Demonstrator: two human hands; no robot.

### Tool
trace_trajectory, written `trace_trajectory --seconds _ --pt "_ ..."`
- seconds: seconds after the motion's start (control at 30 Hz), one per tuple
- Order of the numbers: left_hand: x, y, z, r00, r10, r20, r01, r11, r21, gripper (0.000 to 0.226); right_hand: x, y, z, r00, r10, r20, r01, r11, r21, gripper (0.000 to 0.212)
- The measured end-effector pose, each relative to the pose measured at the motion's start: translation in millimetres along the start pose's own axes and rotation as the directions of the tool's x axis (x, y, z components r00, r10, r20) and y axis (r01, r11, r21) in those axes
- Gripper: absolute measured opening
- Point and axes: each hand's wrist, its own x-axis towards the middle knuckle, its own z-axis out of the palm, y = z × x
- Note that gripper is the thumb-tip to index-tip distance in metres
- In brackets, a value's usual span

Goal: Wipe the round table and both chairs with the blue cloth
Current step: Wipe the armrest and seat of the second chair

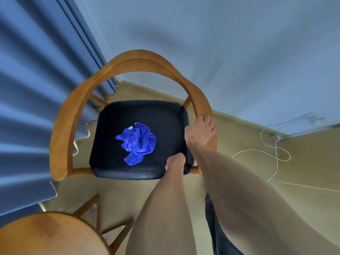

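A wooden chair (73,111) with a curved backrest and a black padded seat (114,159) stands in front of me. The blue cloth (138,141) lies crumpled in the middle of the seat, and no hand touches it. My right hand (199,131) grips the right end of the chair's curved armrest. My left hand (174,161) holds the seat's front right corner, fingers curled over the edge. The round wooden table (51,234) shows at the bottom left; only part of its top is in view.
Blue curtains (27,89) hang at the left, close behind the chair. A pale wall (220,43) rises behind it. A white cable (272,155) loops on the tan floor at the right. The table's wooden legs (95,214) stand between table and chair.
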Motion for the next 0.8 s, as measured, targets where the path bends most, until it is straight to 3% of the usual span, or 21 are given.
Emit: trace_trajectory --seconds 0.07,0.13,0.2,0.33,0.43,0.53,0.6,0.67,0.8 --pt "17.5 -11.2 36.9 0.995 -0.020 0.096 0.028 0.996 -0.083 0.036 11.1 0.7 1.4 0.999 -0.046 0.015 0.047 0.999 -0.026 0.036" --pt "15.1 -14.6 65.0 0.994 -0.027 0.108 0.057 0.958 -0.279 0.038 27.1 5.4 0.4 0.996 -0.088 0.030 0.089 0.996 -0.031 0.038" --pt "-5.0 -15.1 72.2 0.978 -0.127 0.165 0.194 0.842 -0.503 0.034 40.4 9.7 -1.5 0.994 -0.100 0.051 0.100 0.995 0.016 0.037" --pt "-43.3 -18.4 81.0 0.961 -0.267 0.075 0.252 0.728 -0.638 0.040 41.1 26.0 -5.8 0.976 -0.188 0.106 0.188 0.982 0.008 0.049" --pt "-56.0 -18.6 99.3 0.950 -0.293 0.106 0.264 0.576 -0.774 0.041 41.6 38.3 -4.8 0.957 -0.260 0.131 0.264 0.965 -0.010 0.057" --pt "-62.1 -24.9 115.4 0.933 -0.323 0.159 0.277 0.362 -0.890 0.041 47.4 55.5 -11.0 0.964 -0.180 0.196 0.187 0.982 -0.018 0.065" --pt "-61.0 -28.5 119.6 0.935 -0.317 0.162 0.261 0.301 -0.917 0.045 47.0 63.1 -18.2 0.957 -0.120 0.266 0.102 0.992 0.080 0.075" --pt "-58.3 -32.1 120.6 0.937 -0.313 0.157 0.254 0.297 -0.920 0.052 48.7 68.5 -26.8 0.942 -0.102 0.319 0.039 0.980 0.197 0.079" --pt "-64.6 -44.7 106.9 0.934 -0.324 0.149 0.235 0.244 -0.941 0.050 55.2 68.3 -41.7 0.864 -0.005 0.504 -0.136 0.961 0.242 0.075"
